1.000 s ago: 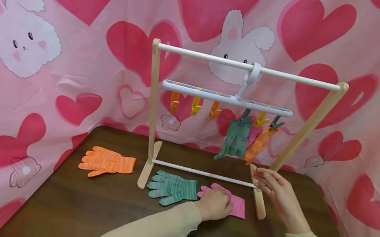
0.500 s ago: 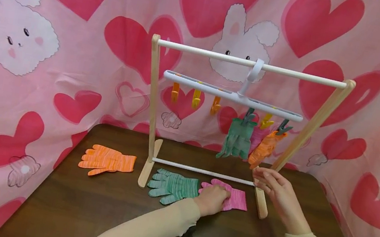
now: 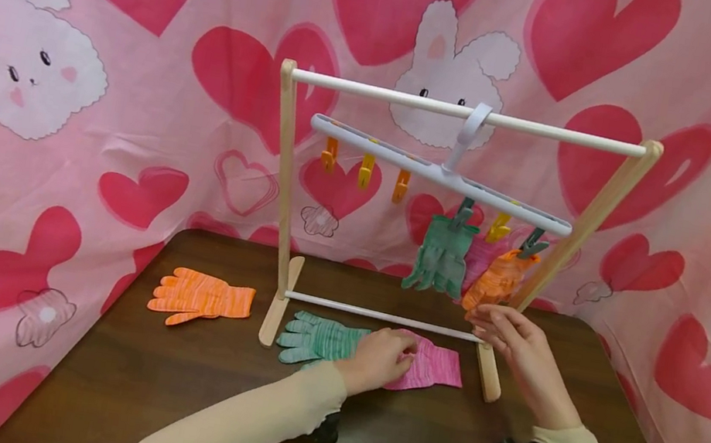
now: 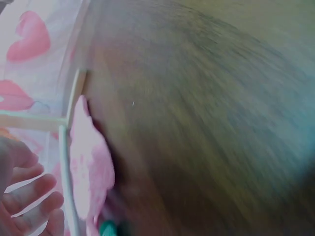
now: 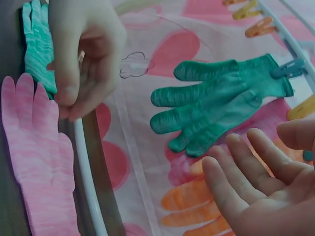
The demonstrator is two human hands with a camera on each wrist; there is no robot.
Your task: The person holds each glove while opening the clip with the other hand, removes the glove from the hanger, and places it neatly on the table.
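Observation:
My left hand (image 3: 378, 358) is over the table between a green glove (image 3: 322, 337) and a pink glove (image 3: 433, 366), partly covering both in the head view. In the left wrist view its fingers (image 4: 32, 194) are loosely bent with nothing between them. My right hand (image 3: 520, 355) is raised at the right, fingertips right at the lower end of a hanging orange glove (image 3: 500, 277). Its fingers (image 5: 241, 172) are relaxed and hold nothing. Beside the orange glove hang another green glove (image 3: 441, 255) and a mostly hidden pink glove (image 3: 478, 258).
A white clip hanger (image 3: 394, 157) hangs from the rod (image 3: 384, 95) of a wooden stand (image 3: 284, 162), its right end tilted low. Bare orange and yellow clothespins (image 3: 365, 174) line its left half. One orange glove (image 3: 201, 298) lies flat on the dark table (image 3: 109, 384) at left.
My left hand has moved left off the pink glove toward the green one. The hanger has tipped, left end up and right end down. The right hand has stayed nearly in place.

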